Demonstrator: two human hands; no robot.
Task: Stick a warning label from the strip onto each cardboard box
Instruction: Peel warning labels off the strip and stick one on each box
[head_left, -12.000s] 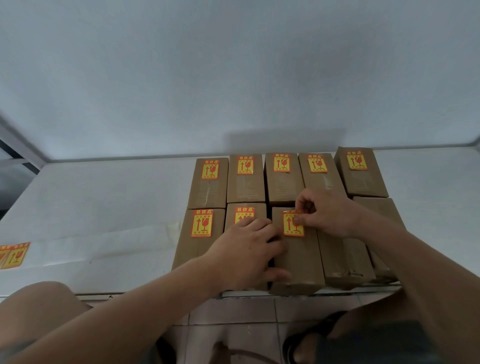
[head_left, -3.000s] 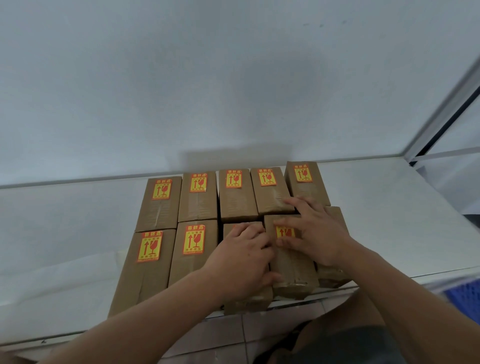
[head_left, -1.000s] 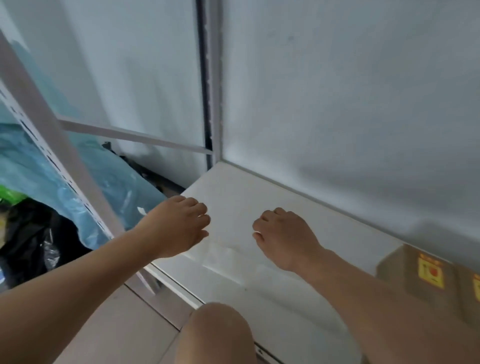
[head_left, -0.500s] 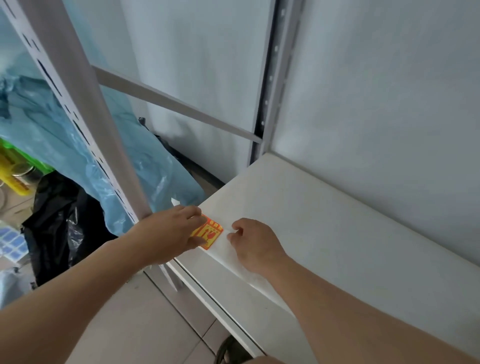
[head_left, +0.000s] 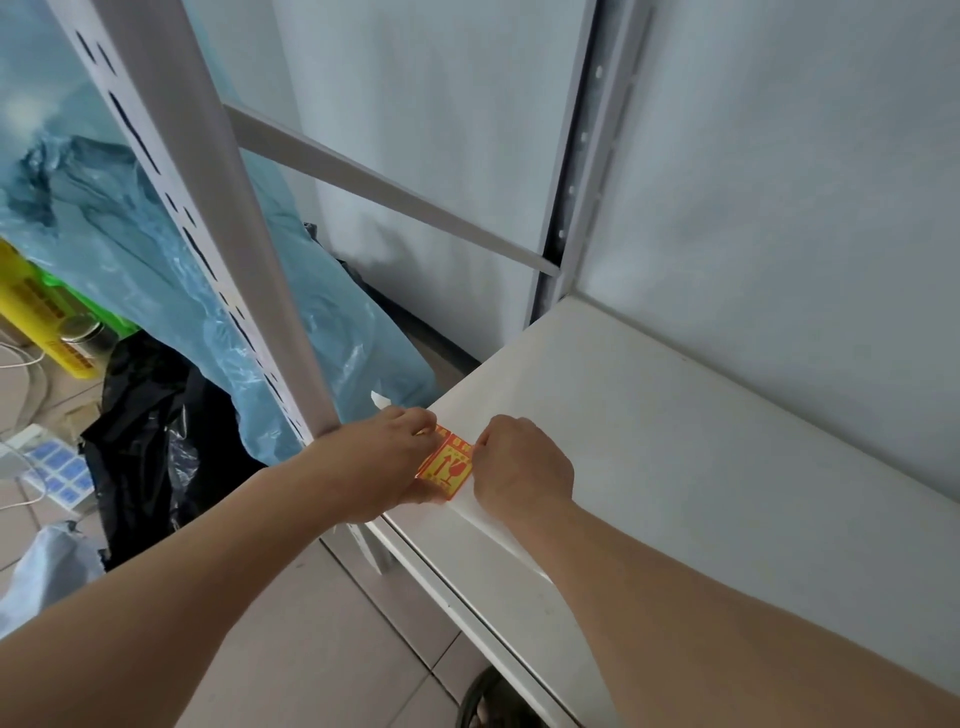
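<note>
Risk, tearing: the warning label (head_left: 450, 466) looks only partly lifted from the strip (head_left: 491, 525); a fast or sideways pull by the right hand (head_left: 522, 467) could, I judge, rip it or curl its sticky face onto itself.
Risk, strip shifting: the strip is thin white backing paper lying along the front edge of the shelf (head_left: 701, 467); if the left hand (head_left: 382, 462) lets go, the whole strip would likely rise with the label instead of releasing it.
Risk, strip falling: the label sits right at the shelf's front left corner, by the upright post (head_left: 208, 208), so a tug toward the person could drag the strip off the edge.
Left hand: fingers curled around the strip's end at the corner, thumb side touching the label's left edge; it grips the strip.
Right hand: closed into a loose fist, fingertips pinching at the label's upper right corner; whether the corner is truly between finger and thumb is probably so, but the knuckles hide it.
Label place: front left corner of the shelf, between the two hands, touching both.
Cardboard boxes: none in view here.
Beside the shelf: blue plastic sheeting (head_left: 130, 249) and a black bag (head_left: 156, 431) on the floor.
</note>
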